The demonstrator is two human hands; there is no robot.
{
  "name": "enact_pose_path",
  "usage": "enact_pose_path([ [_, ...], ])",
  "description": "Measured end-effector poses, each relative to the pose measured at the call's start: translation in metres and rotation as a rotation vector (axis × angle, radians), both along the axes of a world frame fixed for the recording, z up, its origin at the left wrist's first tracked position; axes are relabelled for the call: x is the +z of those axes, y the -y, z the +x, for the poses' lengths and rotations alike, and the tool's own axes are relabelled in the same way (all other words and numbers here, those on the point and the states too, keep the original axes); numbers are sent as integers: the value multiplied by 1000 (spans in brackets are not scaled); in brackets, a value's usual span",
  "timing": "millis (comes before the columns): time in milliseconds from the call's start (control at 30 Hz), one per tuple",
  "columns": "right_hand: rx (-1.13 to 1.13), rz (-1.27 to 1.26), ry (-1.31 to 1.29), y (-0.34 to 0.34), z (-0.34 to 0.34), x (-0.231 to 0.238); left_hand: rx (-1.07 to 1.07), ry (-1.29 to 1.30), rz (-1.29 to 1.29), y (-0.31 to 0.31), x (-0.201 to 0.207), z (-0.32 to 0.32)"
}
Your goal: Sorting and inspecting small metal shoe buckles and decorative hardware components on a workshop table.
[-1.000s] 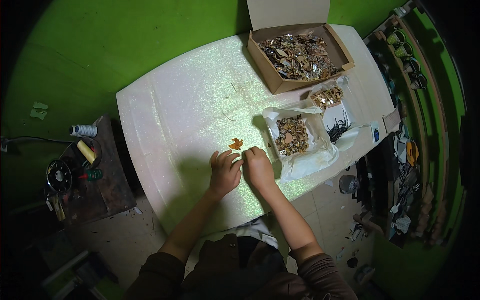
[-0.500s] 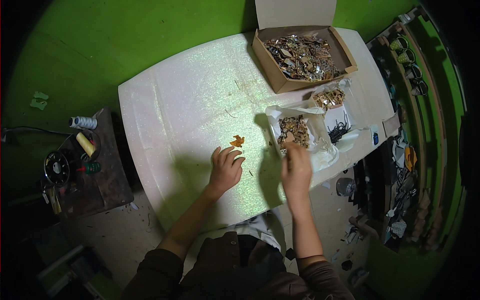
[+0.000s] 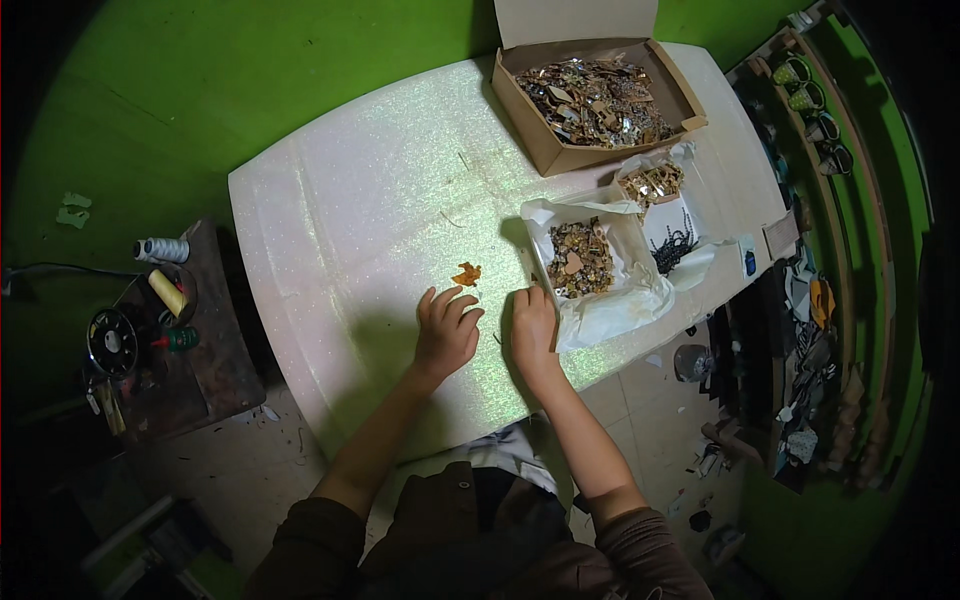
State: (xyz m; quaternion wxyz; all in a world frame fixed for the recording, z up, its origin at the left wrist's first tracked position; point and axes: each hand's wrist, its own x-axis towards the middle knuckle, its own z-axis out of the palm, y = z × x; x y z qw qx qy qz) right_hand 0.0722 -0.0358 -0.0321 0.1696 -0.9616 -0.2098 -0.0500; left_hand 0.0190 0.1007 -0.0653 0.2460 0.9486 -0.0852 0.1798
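A small orange-brown piece with a ragged outline (image 3: 467,274) lies on the shiny white tabletop (image 3: 350,210). Just below it rests my left hand (image 3: 447,332), fingers spread and nothing in them. My right hand (image 3: 533,325) is on the table beside the paper-lined tray (image 3: 622,318), its fingers drawn together; their tips touch or nearly touch a tiny dark bit, and whatever they may hold is hidden. Inside that tray is a heap of small brown and gold pieces (image 3: 582,245), with a pinkish flat piece (image 3: 573,263) on top.
An open cardboard box (image 3: 545,150) full of shiny scraps stands at the far right. Near it are a smaller container of gold pieces (image 3: 655,183) and a dark beaded strand (image 3: 674,250). A side table (image 3: 215,370) at left carries thread spools (image 3: 162,249) and a green bottle (image 3: 182,338).
My right hand has left the lined tray and come down on the tabletop, closer to my left hand. The left hand keeps its place. The whole view has shifted slightly.
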Motion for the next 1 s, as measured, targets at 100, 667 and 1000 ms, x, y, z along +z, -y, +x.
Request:
enact_pose_path([
  [100, -13, 17, 14, 5, -6, 1, -21, 4, -5, 2, 0, 1],
  [667, -38, 68, -157, 26, -46, -1, -166, -4, 170, 44, 7, 61],
  [1000, -47, 193, -186, 34, -55, -1, -82, -12, 8, 56, 11, 65],
])
